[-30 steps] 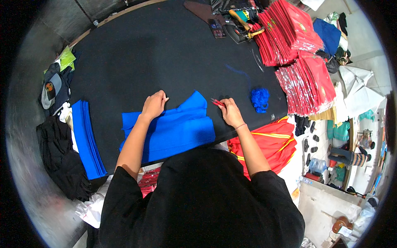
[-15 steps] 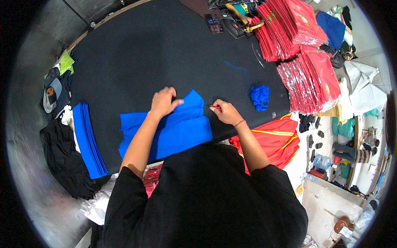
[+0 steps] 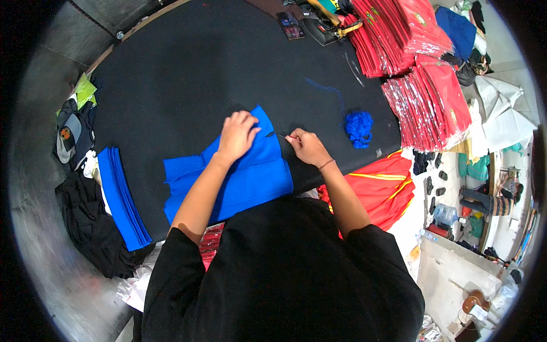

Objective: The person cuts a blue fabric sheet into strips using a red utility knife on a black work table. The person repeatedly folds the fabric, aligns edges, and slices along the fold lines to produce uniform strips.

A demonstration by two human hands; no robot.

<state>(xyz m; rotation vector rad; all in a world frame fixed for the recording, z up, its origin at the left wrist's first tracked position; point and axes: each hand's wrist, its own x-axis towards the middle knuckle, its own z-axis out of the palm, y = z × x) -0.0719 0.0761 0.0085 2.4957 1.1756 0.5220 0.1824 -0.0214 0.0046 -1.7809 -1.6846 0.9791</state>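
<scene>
A blue cloth piece [image 3: 250, 185] with seamed folds lies on the black-covered table [image 3: 171, 102], right in front of me. My left hand [image 3: 236, 137] rests on its upper part, fingers bent and gripping the fabric near the far corner. Just beyond the cloth's right edge, my right hand [image 3: 310, 149] is closed round a small red-handled tool [image 3: 293, 138] that looks like thread snips. Its thin tip points toward the cloth edge, where a small dark gap shows. Most of the tool is hidden by my fingers.
A blue thread tangle [image 3: 358, 130] lies to the right. Folded blue pieces [image 3: 122, 199] are stacked at the left edge. Red packaged garments [image 3: 430, 108] stand at the far right, near an iron [image 3: 322, 31] and a phone [image 3: 291, 25]. Red-yellow cloth [image 3: 379, 185] hangs beside the table.
My left hand has shifted right, and its thumb has drawn in toward the fingers. The cloth's far corner has swung up and left. My right hand has moved slightly up.
</scene>
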